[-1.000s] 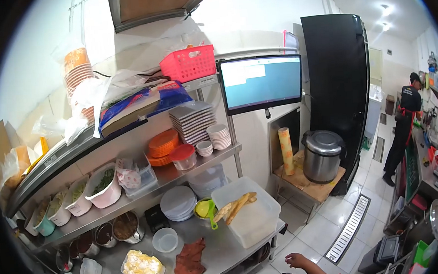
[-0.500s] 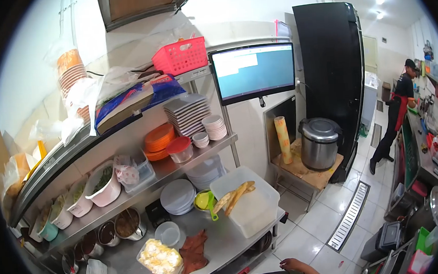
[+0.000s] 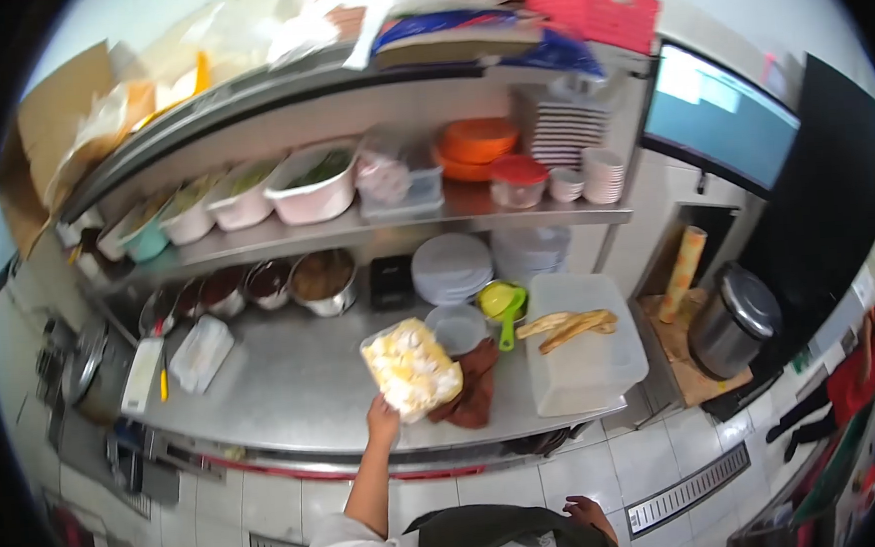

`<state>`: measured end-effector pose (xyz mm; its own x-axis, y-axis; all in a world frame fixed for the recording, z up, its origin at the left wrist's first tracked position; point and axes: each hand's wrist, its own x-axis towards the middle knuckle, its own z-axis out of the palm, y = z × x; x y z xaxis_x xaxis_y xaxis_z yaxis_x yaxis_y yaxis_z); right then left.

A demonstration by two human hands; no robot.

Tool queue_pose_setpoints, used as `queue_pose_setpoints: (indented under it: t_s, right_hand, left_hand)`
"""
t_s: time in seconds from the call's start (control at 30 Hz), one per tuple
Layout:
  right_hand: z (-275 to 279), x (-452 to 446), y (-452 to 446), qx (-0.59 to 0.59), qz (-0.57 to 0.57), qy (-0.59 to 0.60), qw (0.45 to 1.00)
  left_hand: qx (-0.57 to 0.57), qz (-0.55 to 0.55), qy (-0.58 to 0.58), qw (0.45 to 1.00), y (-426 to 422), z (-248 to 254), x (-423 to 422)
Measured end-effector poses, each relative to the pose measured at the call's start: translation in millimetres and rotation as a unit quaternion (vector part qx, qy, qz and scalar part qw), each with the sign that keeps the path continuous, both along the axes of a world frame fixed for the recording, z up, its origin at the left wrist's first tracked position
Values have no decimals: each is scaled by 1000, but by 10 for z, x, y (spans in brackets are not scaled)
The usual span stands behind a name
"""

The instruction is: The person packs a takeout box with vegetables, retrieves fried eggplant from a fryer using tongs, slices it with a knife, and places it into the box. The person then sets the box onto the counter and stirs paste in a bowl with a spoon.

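My left hand (image 3: 383,419) grips the near-left edge of a clear container (image 3: 411,368) heaped with pale yellow and white food. The container is over the steel counter (image 3: 284,383), beside a brown cloth (image 3: 474,387) that it partly covers. Down at my right side, my right hand (image 3: 585,511) is away from the counter, its fingers apart and nothing visible in it. Behind the container stands an empty round bowl (image 3: 456,329). To the right, long brown pieces (image 3: 571,327) lie on a large translucent box (image 3: 590,384).
A shelf (image 3: 514,212) holds food tubs (image 3: 314,186), orange plates and small bowls. Metal pots (image 3: 324,282) line the counter's back. A knife (image 3: 163,378) and white board (image 3: 142,376) lie left. A steel cooker (image 3: 736,320) stands right; beyond it is another person (image 3: 859,373).
The view has turned left, bringing more of the counter and my left arm into sight. The food container, in my left hand, now overlaps the brown cloth.
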<state>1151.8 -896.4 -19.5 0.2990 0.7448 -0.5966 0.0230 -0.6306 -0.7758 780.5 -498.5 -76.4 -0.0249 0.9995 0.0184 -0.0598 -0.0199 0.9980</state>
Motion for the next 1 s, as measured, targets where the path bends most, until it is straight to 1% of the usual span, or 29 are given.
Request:
queue_pose_setpoints:
  t_s: [0.07, 0.1, 0.13, 0.17, 0.2, 0.23, 0.27, 0.3, 0.33, 0.37, 0.4, 0.43, 0.53, 0.57, 0.67, 0.77, 0.83, 0.87, 0.97, 1.0]
  right_hand:
    - [-176, 49, 87, 3, 1, 38, 999]
    - [-264, 83, 122, 13, 62, 11, 998]
    - [-406, 122, 149, 28, 99, -1, 995]
    - [-550, 168, 182, 45, 134, -12, 990]
    - [-688, 219, 217, 62, 167, -24, 984]
    - [-634, 190, 298, 66, 153, -36, 985]
    - [-463, 125, 424, -40, 114, -11, 993]
    - [-476, 112, 520, -42, 145, -69, 986]
    - [-504, 109, 584, -49, 182, -125, 974]
    - [-530, 107, 627, -37, 182, -126, 974]
    - [-551, 92, 671, -25, 188, -126, 974]
    - [-586, 71, 708, -14, 197, -126, 972]
    - [-707, 78, 740, 78, 191, -14, 978]
    - [-700, 111, 786, 19, 246, -67, 967]
    - [-750, 135, 905, -77, 335, -90, 935]
    - [-795, 179, 966, -44, 428, -204, 879]
    - [-826, 269, 818, 69, 344, -107, 930]
    - [-848, 312, 754, 125, 298, -56, 945]
    - [-886, 365, 731, 70, 260, -102, 958]
    - [-902, 413, 727, 73, 251, -108, 959]
  left_hand:
    - [-6, 17, -9, 1000, -175, 77, -124]
    - [-2, 5, -20, 1000, -135, 162, 1]
    - [-18, 18, -3, 1000, -60, -146, -66]
    - [-44, 28, -95, 994, -171, -187, -5]
    - [-128, 72, -104, 984, -336, 105, 109]
    - [-44, 63, -76, 994, -356, -264, 63]
    - [-51, 17, -21, 998, -565, -186, 17]
    - [14, 6, 20, 1000, -660, -382, -5]
    - [46, 36, 63, 996, -869, -360, 87]
    - [197, 23, 201, 959, -1213, 110, 250]
    - [178, -73, 170, 967, -1325, -130, 167]
    - [202, -109, 181, 956, -1550, -45, 255]
    - [110, -238, 213, 941, -1796, 254, 628]
    - [89, -268, 224, 933, -1825, 308, 763]
    - [45, -335, 253, 906, -1811, 354, 1094]
    - [9, -375, 281, 883, -1754, 343, 1254]
    - [-23, -395, 300, 868, -1703, 298, 1297]
    - [-37, -403, 309, 860, -1677, 262, 1299]
    - [-80, -426, 336, 837, -1627, 94, 1274]
    - [-94, -433, 343, 829, -1617, 1, 1232]
